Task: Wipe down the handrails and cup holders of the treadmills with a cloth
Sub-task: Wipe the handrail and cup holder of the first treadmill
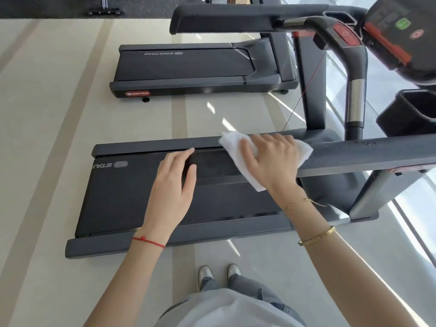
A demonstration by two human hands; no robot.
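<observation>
R hand (271, 159): fingers curled over white cloth (304, 151), pressed on near handrail (368, 153). L hand (173, 185): fingers straight, relaxed, holding nothing, above treadmill belt (118, 194).

A pale, glossy beige floor (59, 114) with wider lighter stripes running up the frame carries two dark grey treadmills with black belts. The near treadmill (146, 241) spans the middle of the frame; the far treadmill (200, 86) stands in the upper centre, well apart. A pair of grey-and-white shoes (219, 276) stands on the floor at bottom centre.
</observation>
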